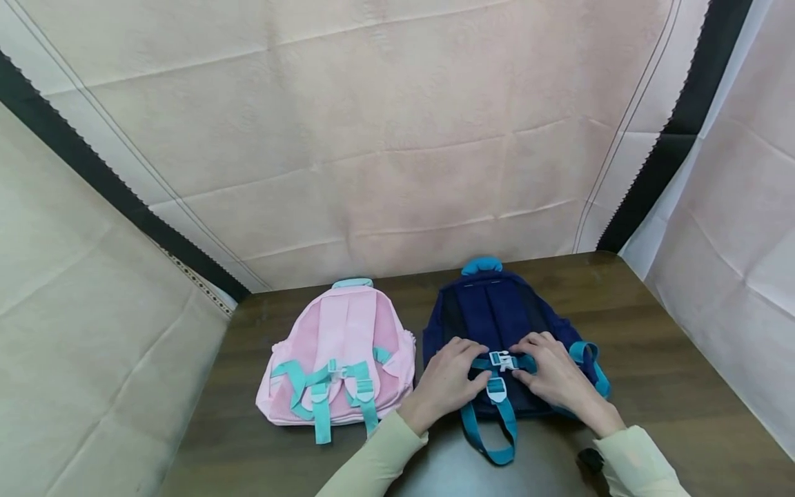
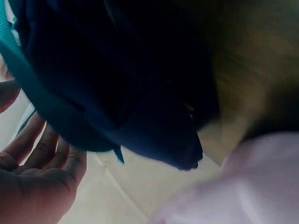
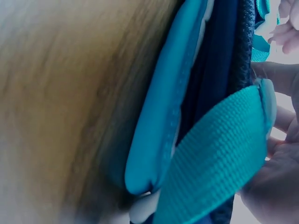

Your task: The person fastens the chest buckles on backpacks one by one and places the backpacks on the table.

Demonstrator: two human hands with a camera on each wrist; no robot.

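A navy backpack (image 1: 484, 307) lies strap side up on the wooden table. Across its shoulder straps runs a teal strap (image 1: 480, 363) joined by a white buckle (image 1: 503, 359). To the left of the buckle my left hand (image 1: 448, 381) rests at the strap, thumb and forefinger apart. On the other side my right hand (image 1: 553, 373) touches the strap end, its thumb beside the buckle. In the left wrist view, the left hand's loose fingers (image 2: 44, 151) are beside a teal strap. A wide teal strap (image 3: 219, 154) covers part of the right hand in its wrist view.
A pink backpack (image 1: 348, 317) with teal straps lies to the left on the wooden table (image 1: 658, 359). A teal webbing loop (image 1: 497, 455) hangs toward the front. Near the right sleeve sits a small black object (image 1: 591, 459). Pale fabric walls (image 1: 410, 172) enclose the table.
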